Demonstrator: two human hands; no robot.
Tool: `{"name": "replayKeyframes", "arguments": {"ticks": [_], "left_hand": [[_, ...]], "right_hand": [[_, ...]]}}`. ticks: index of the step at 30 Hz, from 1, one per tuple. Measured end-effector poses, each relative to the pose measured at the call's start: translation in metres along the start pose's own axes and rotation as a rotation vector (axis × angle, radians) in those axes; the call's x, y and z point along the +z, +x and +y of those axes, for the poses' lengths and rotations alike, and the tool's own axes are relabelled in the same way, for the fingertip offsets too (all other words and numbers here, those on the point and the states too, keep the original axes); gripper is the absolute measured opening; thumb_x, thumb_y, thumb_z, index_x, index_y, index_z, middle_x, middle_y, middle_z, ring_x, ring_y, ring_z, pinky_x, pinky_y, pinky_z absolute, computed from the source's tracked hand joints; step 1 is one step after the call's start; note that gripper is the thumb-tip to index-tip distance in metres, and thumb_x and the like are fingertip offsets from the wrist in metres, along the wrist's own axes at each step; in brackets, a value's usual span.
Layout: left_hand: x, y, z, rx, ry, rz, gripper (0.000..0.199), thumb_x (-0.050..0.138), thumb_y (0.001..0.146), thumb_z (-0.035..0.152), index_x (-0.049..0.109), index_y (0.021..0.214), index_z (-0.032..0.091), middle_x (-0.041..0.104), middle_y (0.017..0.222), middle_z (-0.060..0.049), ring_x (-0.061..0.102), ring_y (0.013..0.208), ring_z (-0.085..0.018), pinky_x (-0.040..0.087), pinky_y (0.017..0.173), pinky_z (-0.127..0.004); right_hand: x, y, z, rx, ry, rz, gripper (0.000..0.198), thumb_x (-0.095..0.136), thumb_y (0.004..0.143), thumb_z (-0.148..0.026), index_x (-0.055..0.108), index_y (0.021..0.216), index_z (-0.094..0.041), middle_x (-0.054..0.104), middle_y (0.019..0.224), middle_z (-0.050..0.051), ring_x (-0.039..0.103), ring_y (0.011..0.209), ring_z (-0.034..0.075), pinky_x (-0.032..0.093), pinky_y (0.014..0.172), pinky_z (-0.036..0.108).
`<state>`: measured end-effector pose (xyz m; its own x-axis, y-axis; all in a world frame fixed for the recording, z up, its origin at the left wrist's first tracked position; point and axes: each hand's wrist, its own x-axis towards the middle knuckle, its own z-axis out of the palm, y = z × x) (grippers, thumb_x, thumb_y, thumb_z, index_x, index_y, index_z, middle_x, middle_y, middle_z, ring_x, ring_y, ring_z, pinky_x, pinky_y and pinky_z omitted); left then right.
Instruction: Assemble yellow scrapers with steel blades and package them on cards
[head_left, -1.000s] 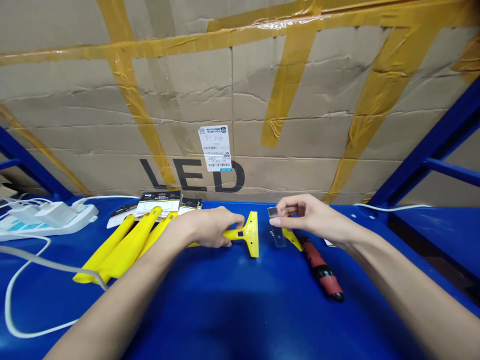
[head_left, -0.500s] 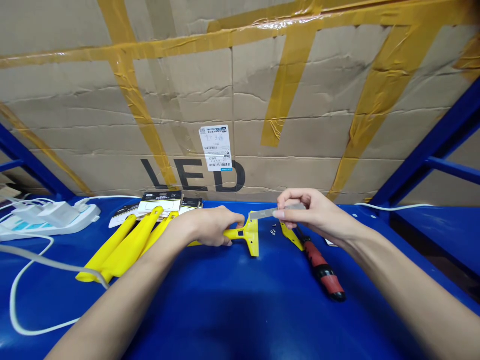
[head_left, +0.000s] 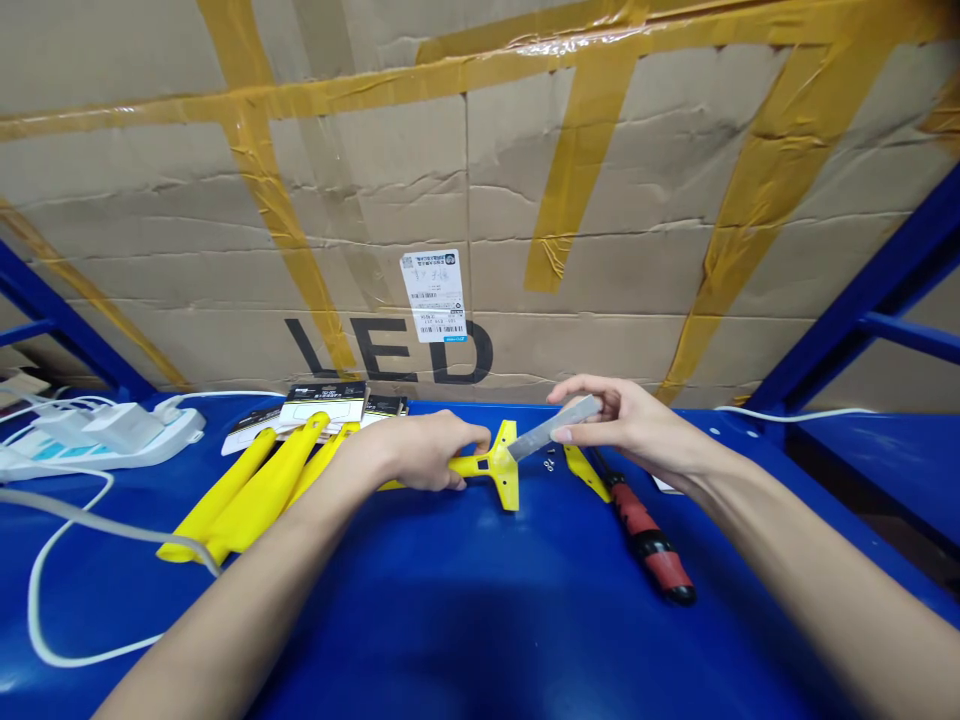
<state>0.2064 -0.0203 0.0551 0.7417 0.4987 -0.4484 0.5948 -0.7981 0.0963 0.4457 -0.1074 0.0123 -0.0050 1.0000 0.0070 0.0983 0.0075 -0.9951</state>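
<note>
My left hand (head_left: 431, 450) is closed round the handle of a yellow scraper (head_left: 505, 480), whose flared head points right. Between thumb and fingers, my right hand (head_left: 611, 412) pinches a flat grey metal blade (head_left: 555, 428). The blade slants, and its lower left end overlaps the scraper head; whether they touch I cannot tell. A few small screws and nuts (head_left: 549, 462) lie on the blue surface just below the blade. Near my right hand lie a loose yellow plate (head_left: 585, 473) with holes and a red and black screwdriver (head_left: 651, 540), its shaft partly hidden by the hand.
Several yellow handles (head_left: 259, 500) lie at the left beside printed cards (head_left: 322, 402). A white power strip (head_left: 184, 430) with cables sits at the far left on the blue table (head_left: 480, 620). A taped cardboard box (head_left: 360, 210) stands behind, between blue metal posts (head_left: 847, 300).
The blade has turned from nearly level to a slant, its left end now lower, over the middle of the scraper head. My left hand stays in place on the handle.
</note>
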Motion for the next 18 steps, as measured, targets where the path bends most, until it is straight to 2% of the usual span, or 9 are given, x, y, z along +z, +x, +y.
{"name": "replayKeyframes", "arguments": {"ticks": [4,7,10,15,18], "left_hand": [[0.001,0.000,0.000,0.005,0.000,0.011,0.028,0.068,0.087,0.032,0.059,0.112,0.026,0.062,0.110,-0.005,0.059,0.095,-0.023,0.040,0.068,-0.028],[0.002,0.000,-0.001,0.016,0.007,0.025,0.028,0.068,0.087,0.031,0.059,0.113,0.025,0.062,0.109,-0.005,0.059,0.095,-0.023,0.040,0.068,-0.029],[0.002,0.001,-0.002,0.041,0.008,0.062,0.030,0.069,0.086,0.031,0.058,0.113,0.025,0.062,0.107,-0.005,0.058,0.094,-0.023,0.039,0.069,-0.029],[0.002,0.000,0.000,0.147,-0.007,0.131,0.020,0.068,0.086,0.029,0.055,0.100,0.023,0.061,0.098,-0.002,0.055,0.085,-0.019,0.037,0.066,-0.027],[0.001,-0.002,0.001,0.198,-0.011,0.151,0.019,0.067,0.088,0.031,0.053,0.098,0.022,0.060,0.097,-0.002,0.055,0.085,-0.019,0.037,0.066,-0.027]], "right_hand": [[0.004,0.002,0.003,0.049,0.113,0.008,0.031,0.093,0.062,-0.034,0.076,0.082,-0.016,0.067,0.073,0.000,0.057,0.067,0.010,0.045,0.063,0.024],[0.008,0.002,0.004,0.133,0.143,-0.033,0.032,0.092,0.063,-0.038,0.076,0.079,-0.016,0.070,0.074,0.002,0.063,0.071,0.011,0.049,0.068,0.024],[0.012,0.003,0.005,0.190,0.056,-0.068,0.034,0.093,0.062,-0.040,0.073,0.073,-0.015,0.073,0.072,0.004,0.064,0.066,0.011,0.051,0.066,0.023],[0.021,0.003,0.008,0.211,-0.057,-0.024,0.036,0.095,0.059,-0.038,0.070,0.072,-0.014,0.074,0.066,0.006,0.064,0.058,0.011,0.050,0.058,0.022],[0.026,0.002,0.008,0.220,-0.067,-0.016,0.037,0.094,0.059,-0.037,0.068,0.072,-0.015,0.073,0.063,0.005,0.064,0.055,0.011,0.051,0.057,0.022]]}}
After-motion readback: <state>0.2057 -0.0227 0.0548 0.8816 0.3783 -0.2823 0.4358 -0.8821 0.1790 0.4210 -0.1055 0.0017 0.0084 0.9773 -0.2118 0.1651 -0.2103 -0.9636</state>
